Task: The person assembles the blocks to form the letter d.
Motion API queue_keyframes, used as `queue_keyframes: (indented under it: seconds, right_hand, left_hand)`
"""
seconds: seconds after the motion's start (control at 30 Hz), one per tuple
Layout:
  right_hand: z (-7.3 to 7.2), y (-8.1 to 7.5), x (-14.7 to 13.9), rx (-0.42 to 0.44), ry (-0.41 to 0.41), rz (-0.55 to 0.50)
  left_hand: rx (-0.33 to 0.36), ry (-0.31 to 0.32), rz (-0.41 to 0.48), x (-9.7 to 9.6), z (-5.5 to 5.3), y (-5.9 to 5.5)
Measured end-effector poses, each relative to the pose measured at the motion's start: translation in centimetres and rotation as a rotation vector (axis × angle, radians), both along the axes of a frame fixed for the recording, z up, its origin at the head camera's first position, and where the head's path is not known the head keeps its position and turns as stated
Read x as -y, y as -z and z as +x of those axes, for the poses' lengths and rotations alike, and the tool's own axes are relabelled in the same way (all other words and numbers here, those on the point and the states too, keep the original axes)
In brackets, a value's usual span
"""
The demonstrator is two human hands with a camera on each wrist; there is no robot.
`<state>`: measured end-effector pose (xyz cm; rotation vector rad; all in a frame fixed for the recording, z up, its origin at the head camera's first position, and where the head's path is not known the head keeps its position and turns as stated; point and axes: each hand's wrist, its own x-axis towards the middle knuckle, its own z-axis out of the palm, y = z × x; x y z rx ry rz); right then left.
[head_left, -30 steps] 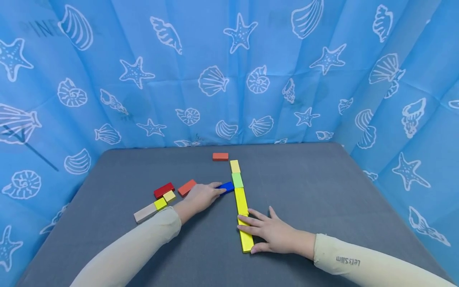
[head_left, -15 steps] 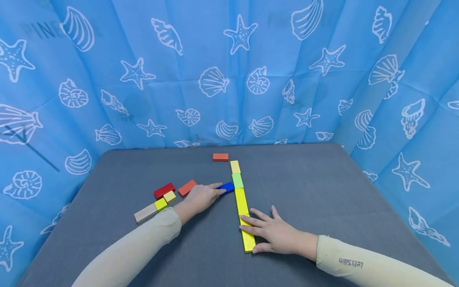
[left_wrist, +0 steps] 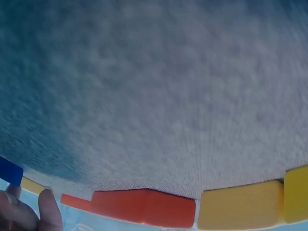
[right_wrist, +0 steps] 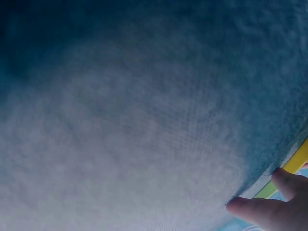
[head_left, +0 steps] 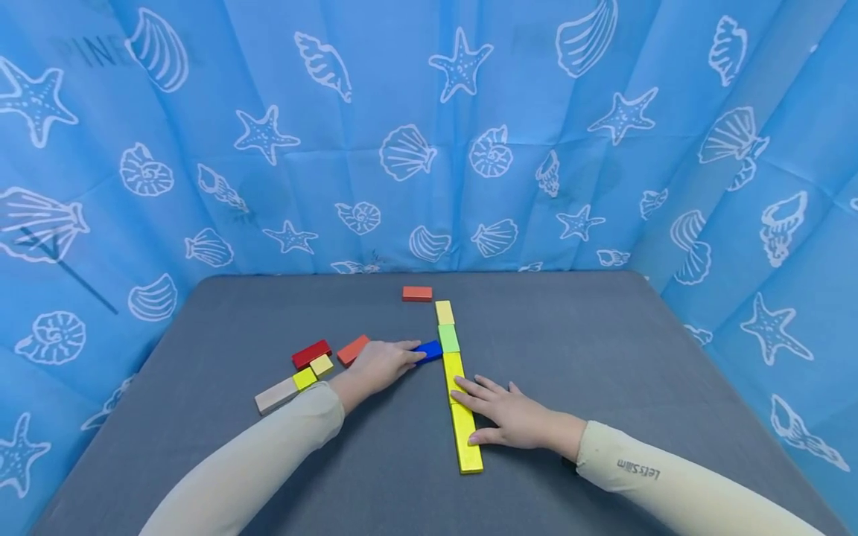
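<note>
My left hand [head_left: 378, 365] reaches over a blue block [head_left: 429, 351] that lies against the left side of a block row. Its fingers look fairly straight and touch the block; in the head view the thumb is hidden. The row runs away from me: two long yellow blocks [head_left: 465, 447], a green block [head_left: 448, 339] and a pale yellow block [head_left: 445, 313] at the far end. With fingers spread, my right hand [head_left: 516, 418] rests on the long yellow blocks around their joint, the thumb at the nearer one's right edge. Fingers [right_wrist: 260, 211] appear in the right wrist view.
Left of the row lie an orange-red block [head_left: 353, 348], a dark red block [head_left: 311, 353], a pale yellow block [head_left: 322, 365], a small bright yellow block [head_left: 304, 379] and a greyish block [head_left: 276, 397]. Another orange-red block [head_left: 417, 294] sits near the back edge of the grey table [head_left: 603, 357].
My right hand has slid away from me along the yellow blocks, from the nearer one to around the joint. The left hand stays at the blue block. The head view shifts slightly.
</note>
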<state>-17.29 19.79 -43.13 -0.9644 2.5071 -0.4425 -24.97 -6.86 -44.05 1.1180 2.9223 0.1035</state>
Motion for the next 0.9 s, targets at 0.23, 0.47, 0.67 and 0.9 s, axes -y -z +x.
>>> queue_keyframes:
  seconds: [0.23,0.47,0.67,0.9]
  right_hand:
    - [-0.1,0.4,0.0,0.02,0.004,0.005]
    - [-0.2,0.3,0.0,0.034,0.016,0.001]
    - [-0.2,0.2,0.1,0.037,0.021,-0.003]
    - [-0.2,0.2,0.1,0.037,0.02,-0.005]
  left_hand:
    - [0.032,-0.002,0.002,0.1,-0.6,-0.1]
    - [0.028,0.003,0.007,0.1,-0.6,-0.1]
    - [0.029,-0.005,0.006,0.0,-0.5,-0.1]
    - [0.019,-0.027,0.057,1.5,0.4,-0.6]
